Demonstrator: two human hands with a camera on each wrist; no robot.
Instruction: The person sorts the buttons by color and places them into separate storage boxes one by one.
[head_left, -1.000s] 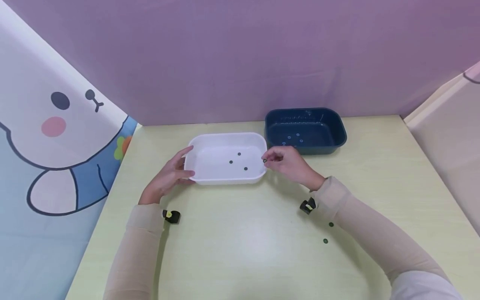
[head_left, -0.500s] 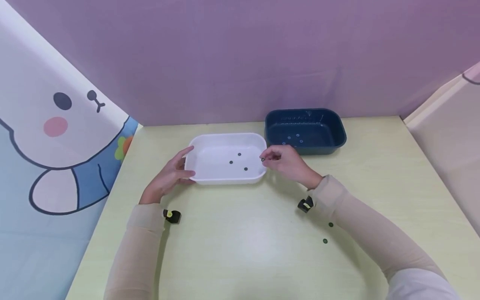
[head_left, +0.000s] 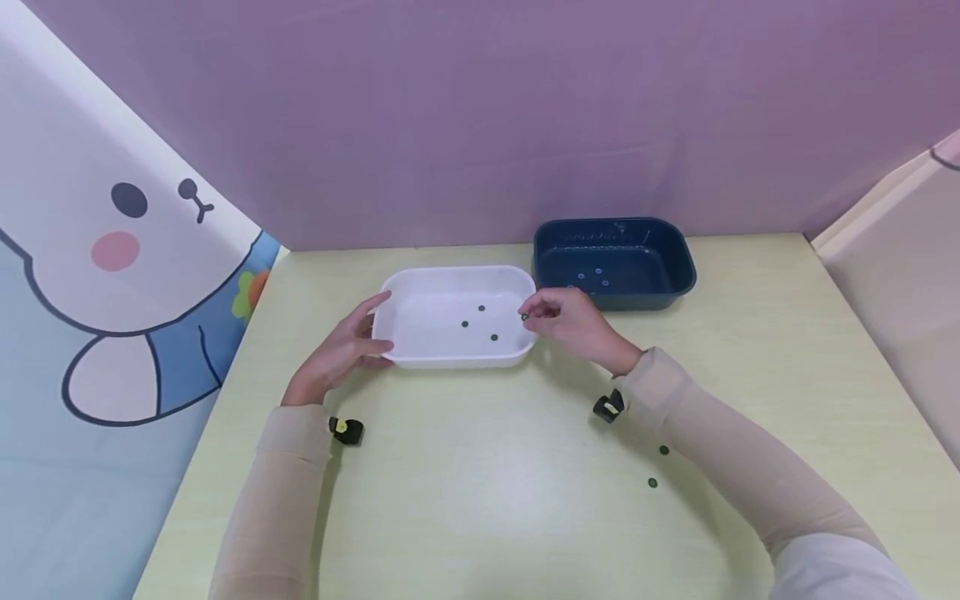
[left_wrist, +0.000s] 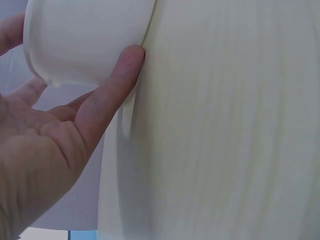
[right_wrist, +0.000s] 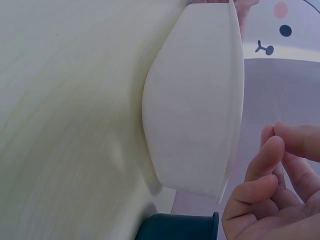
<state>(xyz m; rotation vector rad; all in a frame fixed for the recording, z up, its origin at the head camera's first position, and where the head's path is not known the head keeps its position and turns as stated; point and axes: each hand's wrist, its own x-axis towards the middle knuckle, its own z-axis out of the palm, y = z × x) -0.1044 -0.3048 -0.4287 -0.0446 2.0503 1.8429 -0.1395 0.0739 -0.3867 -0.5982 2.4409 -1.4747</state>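
A white plastic basin [head_left: 420, 329] stands on the table with several small dark green discs inside, one disc [head_left: 494, 337] near its front wall. My left hand [head_left: 343, 348] holds the basin's left end; in the left wrist view its thumb [left_wrist: 112, 82] lies along the outer wall and the other fingers are partly hidden behind. Over the basin's right rim, my right hand [head_left: 573, 325] pinches another small dark disc [head_left: 524, 317] between thumb and fingertips. The right wrist view shows those fingertips [right_wrist: 272, 145] together above the rim, the disc itself hidden there.
A dark blue basin [head_left: 671, 287] stands behind and right of the white one, with several small ring-like pieces [head_left: 598, 271] on its floor. Two loose dark discs [head_left: 652, 482] lie near my right forearm. A purple curtain [head_left: 450, 125] closes off the table's back.
My right hand has shifted slightly left over the white basin's rim, still pinching the disc. The left hand keeps its hold, and the discs in the basin stay where they were.
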